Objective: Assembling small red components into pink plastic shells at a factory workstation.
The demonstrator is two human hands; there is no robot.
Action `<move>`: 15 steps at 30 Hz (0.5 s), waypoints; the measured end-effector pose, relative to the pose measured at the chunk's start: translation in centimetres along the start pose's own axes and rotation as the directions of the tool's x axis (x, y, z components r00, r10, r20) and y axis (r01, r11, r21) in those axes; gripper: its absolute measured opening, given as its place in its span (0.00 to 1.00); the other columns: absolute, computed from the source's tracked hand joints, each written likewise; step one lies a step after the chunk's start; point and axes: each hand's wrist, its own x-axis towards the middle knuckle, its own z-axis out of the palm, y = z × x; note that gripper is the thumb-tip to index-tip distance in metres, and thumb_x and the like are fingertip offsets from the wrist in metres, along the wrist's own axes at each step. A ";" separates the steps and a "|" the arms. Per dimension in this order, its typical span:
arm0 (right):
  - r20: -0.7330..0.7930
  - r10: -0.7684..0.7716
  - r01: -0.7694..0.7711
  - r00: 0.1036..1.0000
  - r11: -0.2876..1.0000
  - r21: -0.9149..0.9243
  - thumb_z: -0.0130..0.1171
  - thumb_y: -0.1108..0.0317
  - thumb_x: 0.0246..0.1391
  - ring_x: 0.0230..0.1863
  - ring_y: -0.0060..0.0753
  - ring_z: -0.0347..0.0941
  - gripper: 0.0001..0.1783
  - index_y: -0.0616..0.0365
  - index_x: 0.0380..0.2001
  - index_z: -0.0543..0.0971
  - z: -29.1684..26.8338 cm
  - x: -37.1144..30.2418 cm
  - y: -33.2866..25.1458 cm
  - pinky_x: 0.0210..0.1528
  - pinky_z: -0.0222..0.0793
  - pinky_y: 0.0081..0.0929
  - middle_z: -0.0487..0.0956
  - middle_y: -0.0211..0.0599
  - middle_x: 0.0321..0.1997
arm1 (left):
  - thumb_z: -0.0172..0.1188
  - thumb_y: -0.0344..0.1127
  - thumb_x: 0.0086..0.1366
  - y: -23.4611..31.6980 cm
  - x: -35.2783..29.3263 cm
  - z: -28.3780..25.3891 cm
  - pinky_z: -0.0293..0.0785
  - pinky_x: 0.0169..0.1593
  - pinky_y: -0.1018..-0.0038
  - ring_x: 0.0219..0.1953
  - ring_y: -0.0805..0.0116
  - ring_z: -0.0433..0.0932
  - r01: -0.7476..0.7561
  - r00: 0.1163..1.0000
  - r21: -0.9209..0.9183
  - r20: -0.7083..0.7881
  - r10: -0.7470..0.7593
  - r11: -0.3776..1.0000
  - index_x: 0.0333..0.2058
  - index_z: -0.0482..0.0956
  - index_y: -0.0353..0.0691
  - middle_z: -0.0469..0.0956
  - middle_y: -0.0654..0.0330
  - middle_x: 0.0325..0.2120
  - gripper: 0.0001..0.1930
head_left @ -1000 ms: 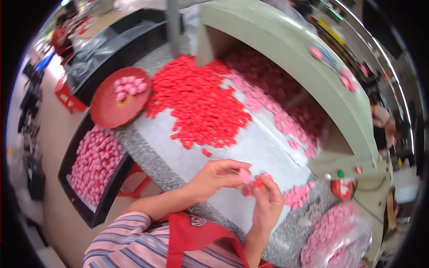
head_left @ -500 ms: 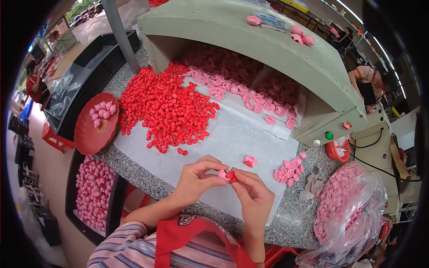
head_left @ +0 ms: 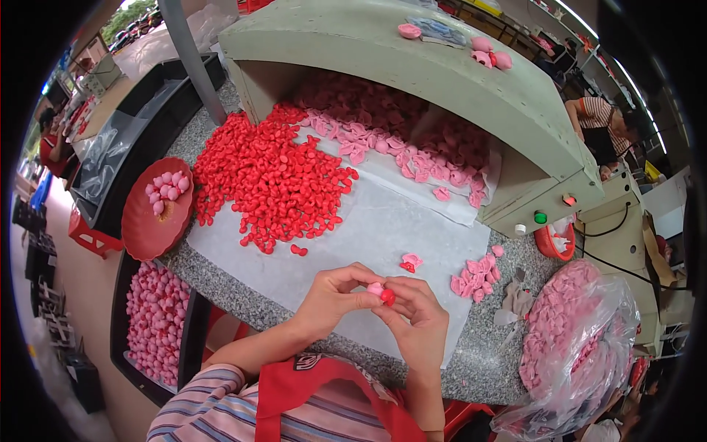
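Note:
Over the front of a white sheet [head_left: 383, 221], my two hands meet fingertip to fingertip. My left hand [head_left: 331, 300] pinches a small pink soft rubber-like piece [head_left: 375, 288]. My right hand [head_left: 418, 317] grips a small glossy red piece [head_left: 387, 297] set against the pink one; fingers partly cover both. Just beyond, a pink piece with a red part [head_left: 409, 263] lies on the sheet. To its right is a cluster of pink shells [head_left: 477, 278]. A big heap of red pieces [head_left: 276, 184] spreads at the back left of the sheet.
A pale green metal housing [head_left: 412, 74] arches over many pink shells [head_left: 420, 158]. At left are a red dish [head_left: 136, 228] with pink balls and a black crate [head_left: 193, 331] full of pink-and-red pieces. A clear bag [head_left: 589, 346] of pink shells bulges at right.
My fingers have closed in around the two pieces, and the red one has turned lower against the pink. The view has shifted slightly.

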 end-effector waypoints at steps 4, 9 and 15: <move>0.034 -0.177 0.165 0.984 0.812 -0.559 0.66 0.76 0.34 0.29 0.29 0.72 0.15 0.60 0.31 0.77 -0.1 0.1 -0.1 0.33 0.70 0.23 0.75 0.33 0.30 | 0.58 0.20 0.52 -0.1 0.3 -0.2 0.71 0.42 0.75 0.36 0.70 0.73 0.115 0.993 -0.160 0.024 -0.113 0.980 0.35 0.75 0.34 0.71 0.60 0.32 0.11; 0.112 -0.088 0.128 0.990 0.895 -0.426 0.68 0.71 0.31 0.27 0.31 0.70 0.15 0.58 0.27 0.76 -1.0 0.6 1.1 0.31 0.67 0.27 0.74 0.33 0.25 | 0.59 0.21 0.51 0.4 0.6 -0.7 0.71 0.43 0.74 0.37 0.69 0.75 0.316 0.948 -0.224 0.121 -0.296 0.922 0.35 0.76 0.35 0.74 0.59 0.34 0.10; 0.074 -0.114 0.135 0.991 0.898 -0.418 0.69 0.71 0.31 0.25 0.26 0.70 0.15 0.61 0.26 0.75 -0.6 1.3 1.5 0.31 0.67 0.22 0.73 0.31 0.21 | 0.57 0.19 0.52 0.9 0.8 -1.4 0.72 0.42 0.75 0.37 0.70 0.74 0.205 0.978 0.081 0.011 -0.207 0.975 0.35 0.76 0.33 0.73 0.58 0.34 0.10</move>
